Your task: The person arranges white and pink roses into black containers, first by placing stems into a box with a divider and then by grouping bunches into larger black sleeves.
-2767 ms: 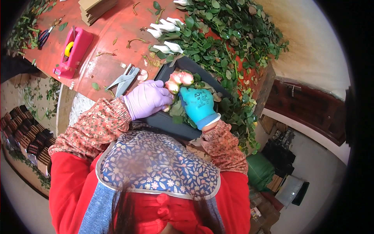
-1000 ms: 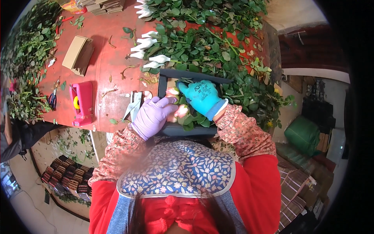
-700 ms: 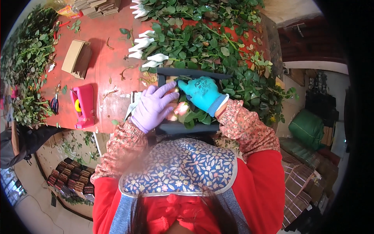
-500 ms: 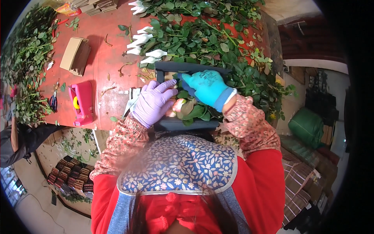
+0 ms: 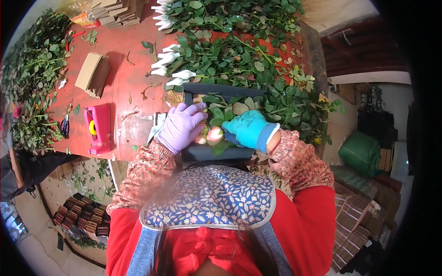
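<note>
My left hand (image 5: 180,126), in a lilac glove, rests over the left part of a black box (image 5: 216,154), fingers curled around pale pink rose heads (image 5: 214,134); the exact fingertip grip is partly hidden. My right hand (image 5: 244,126), in a turquoise printed glove, is closed at the box's right, beside the roses; what it grips is hidden. Green leaves (image 5: 230,110) fill the box's middle. A metal tool (image 5: 158,124), partly covered, lies left of the box. A pink tape dispenser (image 5: 98,126) with yellow tape stands farther left, near scissors (image 5: 65,126).
Rose stems (image 5: 244,60) with white netted heads (image 5: 166,62) and a leaf pile (image 5: 32,69) cover parts of the red table (image 5: 124,83). Cardboard stacks (image 5: 92,73) sit upper left. Another person's dark trousers (image 5: 39,168) show at left. A green bundle (image 5: 359,152) is right.
Since half a second ago my right hand has moved down toward the box's near side, uncovering leaves in its upper part. My left hand has barely moved. Earlier, the whole view shifted.
</note>
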Demonstrator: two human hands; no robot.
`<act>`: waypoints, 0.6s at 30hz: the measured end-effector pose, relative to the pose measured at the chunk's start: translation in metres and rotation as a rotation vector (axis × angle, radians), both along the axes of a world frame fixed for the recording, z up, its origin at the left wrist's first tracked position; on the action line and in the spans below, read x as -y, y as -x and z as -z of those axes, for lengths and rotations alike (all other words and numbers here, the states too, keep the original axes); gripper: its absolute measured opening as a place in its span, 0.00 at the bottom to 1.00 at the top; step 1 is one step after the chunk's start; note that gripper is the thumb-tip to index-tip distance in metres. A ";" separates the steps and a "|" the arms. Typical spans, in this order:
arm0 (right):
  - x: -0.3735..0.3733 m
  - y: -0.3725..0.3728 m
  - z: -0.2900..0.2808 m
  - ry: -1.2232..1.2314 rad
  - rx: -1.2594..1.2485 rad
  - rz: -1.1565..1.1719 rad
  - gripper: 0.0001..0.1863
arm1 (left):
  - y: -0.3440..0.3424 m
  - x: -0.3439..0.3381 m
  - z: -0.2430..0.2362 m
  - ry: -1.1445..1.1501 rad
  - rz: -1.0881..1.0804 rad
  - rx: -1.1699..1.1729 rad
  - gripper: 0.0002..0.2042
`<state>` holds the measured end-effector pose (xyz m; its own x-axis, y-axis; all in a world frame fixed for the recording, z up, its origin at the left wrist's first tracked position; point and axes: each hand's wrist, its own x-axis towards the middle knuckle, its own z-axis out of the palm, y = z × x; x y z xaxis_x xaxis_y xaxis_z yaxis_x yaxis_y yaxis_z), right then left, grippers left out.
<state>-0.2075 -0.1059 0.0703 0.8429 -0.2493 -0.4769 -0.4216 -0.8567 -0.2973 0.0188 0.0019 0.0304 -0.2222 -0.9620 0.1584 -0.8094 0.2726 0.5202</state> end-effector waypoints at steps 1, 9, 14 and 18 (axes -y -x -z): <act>-0.002 0.001 -0.002 0.024 0.027 0.008 0.08 | 0.000 0.000 0.001 0.001 0.004 0.002 0.15; 0.017 -0.010 -0.010 0.212 0.556 0.365 0.08 | 0.002 -0.004 0.005 0.020 -0.017 0.068 0.16; 0.008 -0.039 0.036 0.399 0.232 0.340 0.09 | 0.006 -0.008 0.001 0.037 -0.051 0.141 0.16; 0.006 -0.044 0.059 0.389 0.347 0.374 0.08 | 0.008 -0.008 0.002 0.033 -0.064 0.118 0.17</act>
<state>-0.1635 -0.1124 0.0115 0.7546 -0.6561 -0.0076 -0.6479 -0.7432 -0.1671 0.0107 0.0100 0.0282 -0.1794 -0.9696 0.1662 -0.8808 0.2335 0.4118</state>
